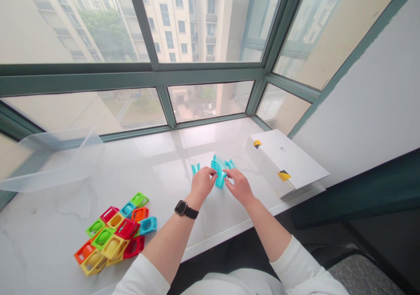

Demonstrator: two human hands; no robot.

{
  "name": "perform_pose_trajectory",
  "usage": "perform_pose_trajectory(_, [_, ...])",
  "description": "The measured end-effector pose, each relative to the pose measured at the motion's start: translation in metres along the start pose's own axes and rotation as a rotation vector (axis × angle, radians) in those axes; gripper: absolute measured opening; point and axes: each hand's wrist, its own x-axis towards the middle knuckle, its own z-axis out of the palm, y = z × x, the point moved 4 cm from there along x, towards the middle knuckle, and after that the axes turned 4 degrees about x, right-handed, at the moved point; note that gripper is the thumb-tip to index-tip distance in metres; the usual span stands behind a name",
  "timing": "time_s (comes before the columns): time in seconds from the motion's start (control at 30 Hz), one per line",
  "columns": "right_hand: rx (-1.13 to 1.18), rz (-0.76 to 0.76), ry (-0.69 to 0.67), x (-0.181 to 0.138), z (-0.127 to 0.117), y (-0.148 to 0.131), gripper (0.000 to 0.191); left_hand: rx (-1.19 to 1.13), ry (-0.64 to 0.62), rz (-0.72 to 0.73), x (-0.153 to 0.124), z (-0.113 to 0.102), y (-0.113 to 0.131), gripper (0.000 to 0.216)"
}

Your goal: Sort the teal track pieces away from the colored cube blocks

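Note:
A translucent turquoise plastic piece with curved ridges [220,167], which looks like a curved toy track piece, is between my two hands over the white surface. My left hand [203,183], with a black watch on its wrist, pinches the left edge of it. From the other side, the thumb and fingers of my right hand [240,185] close on its right edge. Just beyond my left hand lies a small turquoise piece [195,168]. Another turquoise piece [230,164] shows behind my right fingers, partly hidden.
Colourful plastic blocks [114,234] are heaped at the left front. A clear plastic bin [65,155] stands at the far left. On the right sits a white box [288,159] with yellow and black tabs. Windows [210,100] border the white countertop [157,164] at the back.

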Motion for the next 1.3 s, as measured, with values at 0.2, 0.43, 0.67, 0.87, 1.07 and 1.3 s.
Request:
perform_pose_trajectory(0.2, [-0.016,0.002,-0.030,-0.002,-0.001,0.002,0.041,0.010,0.009,0.007,-0.003,-0.007,0.001,0.008])
perform_pose_trajectory(0.43, [0.029,0.119,0.101,-0.031,-0.014,-0.004,0.050,-0.012,0.110,0.049,-0.039,-0.055,-0.005,0.019])
perform_pose_trajectory(0.67, [0.105,0.147,0.024,-0.097,-0.003,-0.018,0.024,0.078,0.181,-0.120,-0.125,-0.114,-0.062,0.047])
perform_pose_trajectory(0.87, [0.169,0.247,-0.205,-0.129,0.033,-0.029,0.024,0.163,0.393,-0.194,-0.203,-0.164,-0.113,0.027])
perform_pose_trajectory(1.07, [0.128,0.248,-0.253,-0.139,0.065,-0.049,0.024,0.324,0.530,-0.359,-0.253,-0.194,-0.184,0.035])
perform_pose_trajectory(1.3, [0.031,0.213,-0.218,-0.146,0.078,-0.052,0.027,0.231,0.389,-0.502,-0.270,-0.168,-0.257,0.052])
